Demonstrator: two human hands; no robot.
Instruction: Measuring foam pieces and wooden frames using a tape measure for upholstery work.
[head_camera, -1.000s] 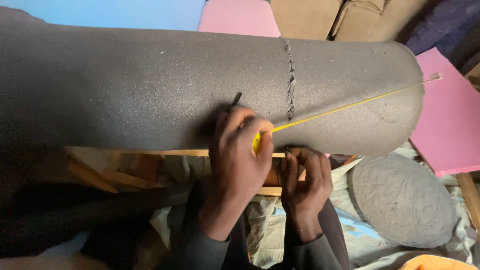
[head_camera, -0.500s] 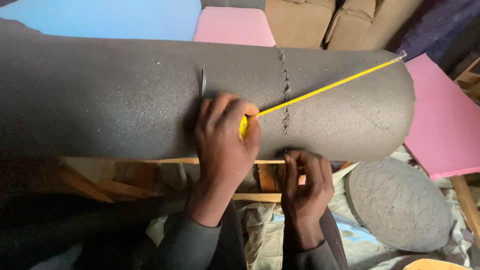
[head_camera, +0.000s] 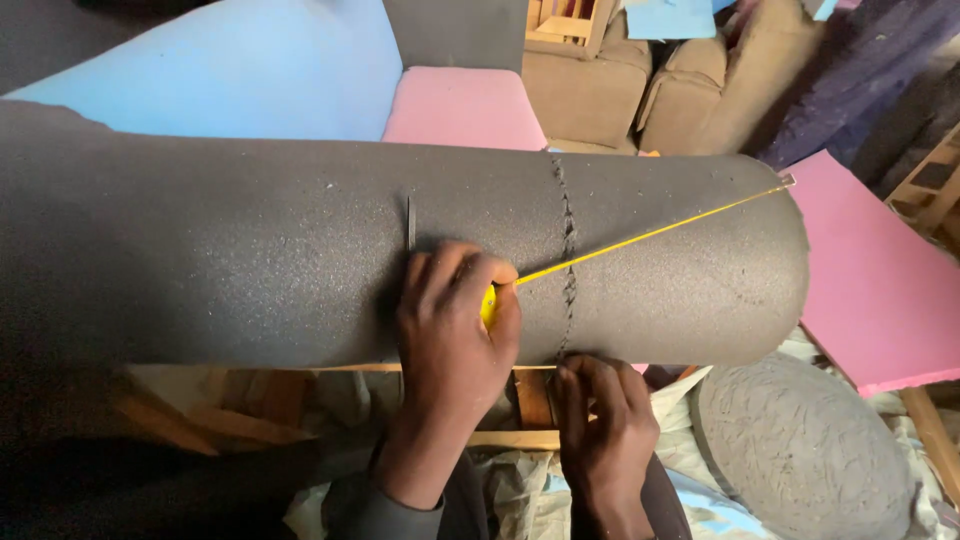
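A big dark grey foam roll (head_camera: 250, 250) lies across the view. My left hand (head_camera: 450, 340) rests on top of it, closed on a yellow tape measure case (head_camera: 489, 305), with a thin dark blade (head_camera: 409, 222) sticking up beyond the fingers. The yellow tape (head_camera: 650, 235) runs from the case up to the right, and its tip sits at the roll's right end (head_camera: 786, 181). It crosses a jagged cut line (head_camera: 568, 250) in the foam. My right hand (head_camera: 600, 430) is curled on the roll's lower edge just below that cut.
Pink foam slabs lie behind (head_camera: 465, 105) and at the right (head_camera: 870, 270). A blue foam sheet (head_camera: 250, 80) is at the back left, and brown sofa cushions (head_camera: 640, 90) stand behind. A round grey foam piece (head_camera: 800, 450) lies at the lower right. A wooden frame (head_camera: 520, 435) sits under the roll.
My left hand slid left along the roll with the tape case, so more tape is drawn out past the cut line. My right hand stayed at the lower edge.
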